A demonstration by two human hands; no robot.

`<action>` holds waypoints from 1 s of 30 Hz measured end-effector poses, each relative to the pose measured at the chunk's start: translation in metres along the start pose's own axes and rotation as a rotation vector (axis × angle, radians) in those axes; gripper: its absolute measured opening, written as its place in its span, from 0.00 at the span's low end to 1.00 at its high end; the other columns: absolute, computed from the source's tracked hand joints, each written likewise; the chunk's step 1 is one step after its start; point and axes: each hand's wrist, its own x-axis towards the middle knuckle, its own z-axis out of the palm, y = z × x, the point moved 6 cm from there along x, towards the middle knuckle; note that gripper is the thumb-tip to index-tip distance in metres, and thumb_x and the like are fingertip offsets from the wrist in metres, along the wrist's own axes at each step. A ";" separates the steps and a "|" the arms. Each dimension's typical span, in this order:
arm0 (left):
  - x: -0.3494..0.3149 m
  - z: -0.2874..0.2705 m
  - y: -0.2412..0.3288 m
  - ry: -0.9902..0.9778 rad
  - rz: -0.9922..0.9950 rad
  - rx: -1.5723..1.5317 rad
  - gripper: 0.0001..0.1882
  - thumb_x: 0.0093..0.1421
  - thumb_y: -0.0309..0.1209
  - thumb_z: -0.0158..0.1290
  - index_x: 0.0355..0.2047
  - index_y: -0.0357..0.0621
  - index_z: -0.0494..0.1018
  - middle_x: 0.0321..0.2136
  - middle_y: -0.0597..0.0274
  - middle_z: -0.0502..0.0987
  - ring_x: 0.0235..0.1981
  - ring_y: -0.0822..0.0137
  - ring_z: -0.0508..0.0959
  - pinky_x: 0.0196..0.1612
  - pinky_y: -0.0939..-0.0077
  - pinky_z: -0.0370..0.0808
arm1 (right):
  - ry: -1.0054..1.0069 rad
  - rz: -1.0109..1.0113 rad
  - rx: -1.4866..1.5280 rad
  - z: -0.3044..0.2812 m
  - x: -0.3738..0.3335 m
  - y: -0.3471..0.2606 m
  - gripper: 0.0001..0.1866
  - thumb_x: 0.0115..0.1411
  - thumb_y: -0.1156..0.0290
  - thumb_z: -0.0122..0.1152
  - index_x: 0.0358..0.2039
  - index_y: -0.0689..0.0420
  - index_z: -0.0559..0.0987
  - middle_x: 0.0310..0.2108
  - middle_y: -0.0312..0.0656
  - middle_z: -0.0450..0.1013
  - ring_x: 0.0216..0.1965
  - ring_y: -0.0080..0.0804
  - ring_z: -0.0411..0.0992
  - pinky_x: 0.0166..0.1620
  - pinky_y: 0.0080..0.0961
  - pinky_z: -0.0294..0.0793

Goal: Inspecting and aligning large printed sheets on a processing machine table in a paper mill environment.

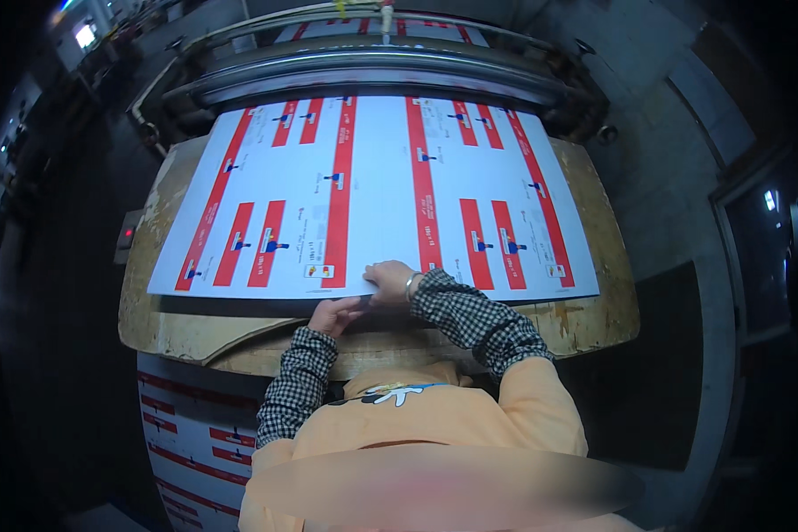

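Observation:
A large white printed sheet [377, 195] with red bars and small blue figures lies on a worn wooden table [603, 319]. Its far end reaches up to the metal rollers [363, 66]. At the middle of the near edge, my right hand [392, 282] pinches the sheet, its fingertips on top of the paper. Just left of it and a little nearer, my left hand [333, 316] is closed at the same edge, its fingertips partly tucked beneath. Whether one sheet or several lie stacked there, I cannot tell.
Behind the rollers lies more red-and-white printed material [381, 29]. Below the table on the left are similar printed sheets [195, 434]. A small box with a red light [129, 232] sits at the table's left side. A dark doorway [762, 239] stands at right.

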 end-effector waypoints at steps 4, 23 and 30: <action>0.000 -0.006 -0.003 -0.005 0.055 -0.113 0.18 0.56 0.27 0.44 0.46 0.31 0.63 0.42 0.47 0.70 0.45 0.53 0.70 0.51 0.59 0.66 | 0.030 0.004 0.154 -0.036 0.002 0.000 0.13 0.44 0.61 0.57 0.26 0.57 0.76 0.26 0.51 0.72 0.31 0.49 0.70 0.36 0.37 0.69; -0.003 -0.005 0.007 0.013 0.067 0.121 0.18 0.51 0.23 0.51 0.43 0.31 0.64 0.38 0.51 0.72 0.40 0.61 0.74 0.45 0.67 0.73 | -0.052 0.297 0.167 -0.008 0.013 0.033 0.25 0.42 0.54 0.61 0.39 0.56 0.75 0.36 0.47 0.72 0.40 0.42 0.69 0.44 0.30 0.68; -0.006 0.002 0.040 0.043 0.314 0.643 0.25 0.44 0.28 0.60 0.42 0.31 0.67 0.38 0.55 0.73 0.41 0.64 0.72 0.47 0.73 0.67 | -0.099 0.054 0.011 -0.004 0.025 0.020 0.45 0.40 0.46 0.62 0.53 0.62 0.61 0.55 0.59 0.53 0.58 0.50 0.49 0.58 0.31 0.51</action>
